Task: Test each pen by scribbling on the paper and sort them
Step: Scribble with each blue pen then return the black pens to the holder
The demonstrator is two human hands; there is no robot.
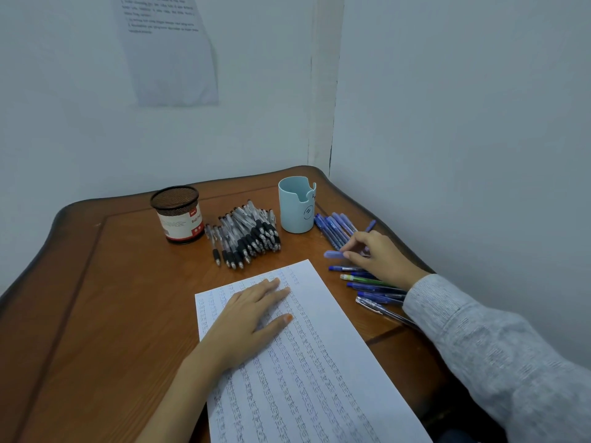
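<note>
wall notice [169, 49]: print unreadable, top cropped | pinched blue pen [334, 254]: blurred | paper [319, 362]: bottom cropped

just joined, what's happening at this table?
A person's left hand lies flat on the white sheet of paper, covered in rows of scribbles. The right hand pinches a blurred blue pen among loose blue pens on the wooden table. A pile of black-grip pens lies between a black mesh holder and a pale blue cup.

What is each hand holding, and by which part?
The right hand pinches a blurred blue pen, one end sticking out; which part cannot be told. The left hand rests flat on the paper, holding nothing.
</note>
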